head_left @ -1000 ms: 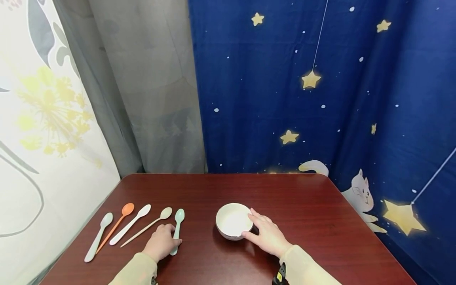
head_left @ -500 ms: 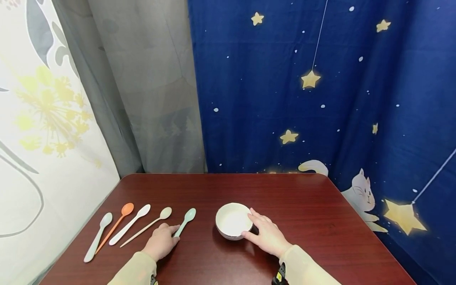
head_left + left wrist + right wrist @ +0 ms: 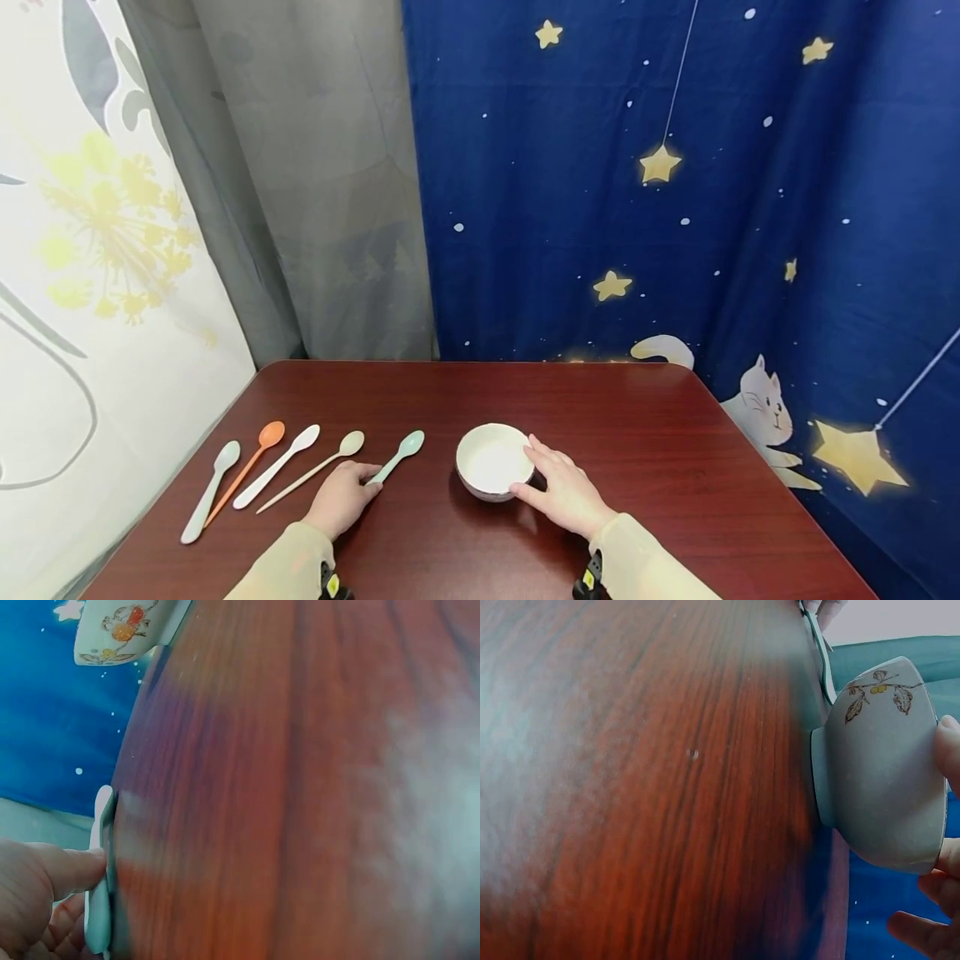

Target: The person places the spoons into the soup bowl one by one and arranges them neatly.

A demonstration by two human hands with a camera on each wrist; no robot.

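A mint-green spoon (image 3: 408,446) lies on the table, its bowl end pointing away and to the right. My left hand (image 3: 343,497) pinches its handle between thumb and fingers; the handle's near end is hidden under the hand in the head view. In the left wrist view the thumb presses the spoon (image 3: 100,900) from above. To the right stands a white bowl (image 3: 491,458), upright, with leaves and fruit painted on its outside. My right hand (image 3: 564,492) holds the bowl's right side at the rim, thumb near and fingers farther back, as the right wrist view also shows.
Left of the left hand lie a beige spoon (image 3: 350,444), a white spoon (image 3: 305,438), an orange spoon (image 3: 272,434) and a pale green spoon (image 3: 227,456), side by side and slanted. The dark red table (image 3: 637,433) ends before a blue star-patterned curtain (image 3: 540,208).
The mint-green spoon has turned clockwise in my left hand, its bowl end swinging right from nearly straight ahead. The right hand and the white bowl have stayed put.
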